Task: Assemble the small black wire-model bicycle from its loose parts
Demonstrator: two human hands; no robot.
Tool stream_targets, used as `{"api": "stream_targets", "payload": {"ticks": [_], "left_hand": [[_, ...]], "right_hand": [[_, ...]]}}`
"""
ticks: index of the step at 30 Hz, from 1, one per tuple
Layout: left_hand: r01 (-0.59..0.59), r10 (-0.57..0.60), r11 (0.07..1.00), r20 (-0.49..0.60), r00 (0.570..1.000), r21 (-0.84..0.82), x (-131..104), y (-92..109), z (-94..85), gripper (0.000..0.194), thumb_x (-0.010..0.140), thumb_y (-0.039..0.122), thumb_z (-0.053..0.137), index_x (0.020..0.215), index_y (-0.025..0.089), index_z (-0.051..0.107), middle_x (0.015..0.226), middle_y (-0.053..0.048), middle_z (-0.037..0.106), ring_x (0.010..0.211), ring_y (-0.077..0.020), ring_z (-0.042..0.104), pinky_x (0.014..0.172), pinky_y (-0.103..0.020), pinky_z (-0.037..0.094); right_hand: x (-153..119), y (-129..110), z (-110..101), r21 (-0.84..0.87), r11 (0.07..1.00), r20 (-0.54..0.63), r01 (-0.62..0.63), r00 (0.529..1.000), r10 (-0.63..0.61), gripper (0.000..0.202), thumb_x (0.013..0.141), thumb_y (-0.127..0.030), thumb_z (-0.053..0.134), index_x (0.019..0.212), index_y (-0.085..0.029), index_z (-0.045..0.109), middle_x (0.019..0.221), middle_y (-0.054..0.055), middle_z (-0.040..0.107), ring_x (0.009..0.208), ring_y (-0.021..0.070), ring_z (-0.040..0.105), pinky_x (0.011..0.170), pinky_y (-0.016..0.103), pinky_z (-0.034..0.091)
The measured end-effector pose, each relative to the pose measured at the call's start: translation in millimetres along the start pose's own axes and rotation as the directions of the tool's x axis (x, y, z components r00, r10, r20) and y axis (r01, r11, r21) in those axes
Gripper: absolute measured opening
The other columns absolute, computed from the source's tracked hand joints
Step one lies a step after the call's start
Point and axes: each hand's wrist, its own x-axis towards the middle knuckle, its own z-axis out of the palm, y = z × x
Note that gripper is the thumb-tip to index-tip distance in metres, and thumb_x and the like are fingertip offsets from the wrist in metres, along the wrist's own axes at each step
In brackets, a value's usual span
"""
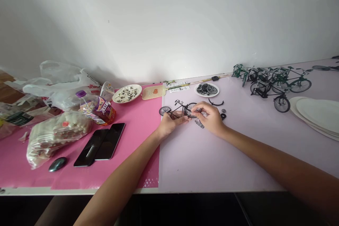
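Observation:
A small black model bicycle (178, 110) is held low over the table, near where the pink and pale lilac covers meet. My left hand (169, 124) grips its frame from below, fingers closed round it. My right hand (209, 116) pinches at the wheel on the right side, thumb and forefinger together; what lies between the fingertips is too small to make out. Just beneath my right hand rests a small grey rack-like part (199, 124). Right of that hand are small round black parts (223, 116), and a curved black strip (215, 103) lies behind it.
Behind the hands are a plate of dark parts (207, 90), a plate of light parts (127, 94) and a patterned tray (153, 93). Finished-looking model bicycles (282, 81) and stacked plates (320, 114) stand right. Left are phones (109, 143), a bottle (96, 108) and plastic bags (59, 130).

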Motion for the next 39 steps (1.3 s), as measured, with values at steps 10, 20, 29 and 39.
{"api": "stream_targets", "payload": {"ticks": [10,20,29,39], "left_hand": [[-0.073,0.075,0.995,-0.026,0.997,0.074,0.2,1.9,3.4,0.043,0.073,0.05,0.088,0.088,0.011,0.077,0.095,-0.012,0.079,0.09,-0.0231,0.073,0.092,-0.038,0.059],[-0.01,0.01,1.0,-0.069,0.998,0.0,1.6,-2.4,1.5,0.048,0.067,0.048,0.093,0.092,0.011,0.077,0.094,-0.01,0.077,0.09,-0.0224,0.072,0.088,-0.037,0.061],[0.036,-0.037,0.999,-0.055,0.998,-0.023,2.7,-2.3,-1.2,0.048,0.065,0.047,0.094,0.091,0.011,0.077,0.094,-0.01,0.078,0.094,-0.024,0.074,0.091,-0.039,0.061],[0.037,-0.048,0.994,-0.109,0.993,-0.104,2.6,-3.6,-3.2,0.045,0.065,0.045,0.095,0.086,0.011,0.075,0.091,-0.006,0.075,0.089,-0.0207,0.073,0.093,-0.039,0.061]], "right_hand": [[0.3,-2.6,0.3,0.003,1.0,-0.022,0.021,1.0,-0.02,0.003,0.094,-0.027,0.069,0.092,-0.026,0.07,0.092,0.005,0.073,0.089,0.0233,0.071,0.073,0.037,0.06],[-2.6,-0.5,1.7,-0.01,1.0,0.012,-0.022,1.0,0.022,0.008,0.093,-0.031,0.071,0.098,-0.026,0.07,0.096,0.006,0.073,0.093,0.025,0.072,0.074,0.038,0.062],[-2.0,0.1,0.3,0.036,0.997,0.044,-0.066,0.997,0.064,0.016,0.091,-0.037,0.075,0.1,-0.025,0.069,0.099,0.008,0.074,0.097,0.027,0.073,0.079,0.04,0.062],[-4.8,-2.2,3.2,0.057,0.997,0.046,-0.054,0.998,0.051,0.034,0.084,-0.041,0.082,0.111,-0.027,0.067,0.113,0.01,0.069,0.111,0.0282,0.068,0.084,0.04,0.062]]}}
